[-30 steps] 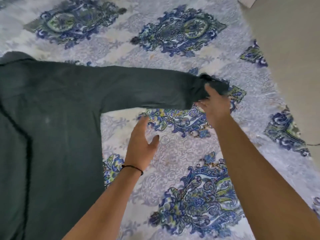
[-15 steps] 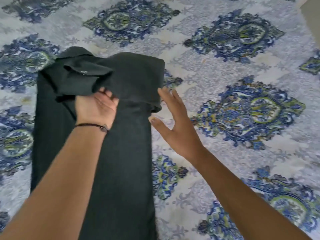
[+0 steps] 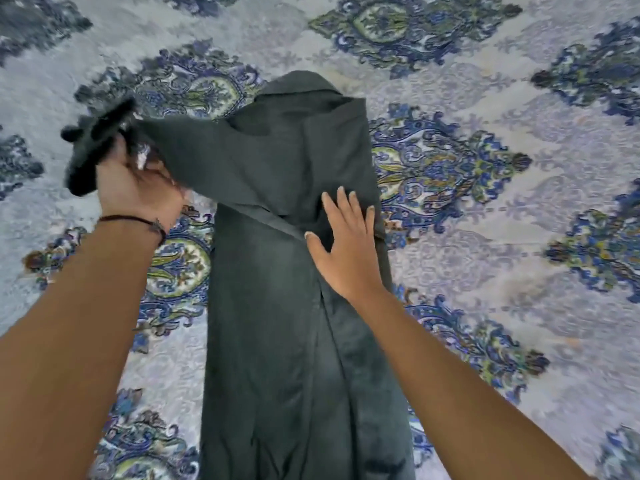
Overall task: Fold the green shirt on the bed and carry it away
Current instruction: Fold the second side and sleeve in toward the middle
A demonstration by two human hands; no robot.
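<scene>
1. Whereas half a second earlier the left hand (image 3: 138,192) held the sleeve (image 3: 207,157) bunched over the green shirt (image 3: 277,323), it had since drawn it out leftward, fingers clamped on its end. The right hand (image 3: 346,251), fingers straight, now pressed the shirt's folded side.
2. Lengthwise folding looked nearly done, and the shirt lay narrow on the bed (image 3: 519,254).
3. Count: one shirt, two hands.
</scene>
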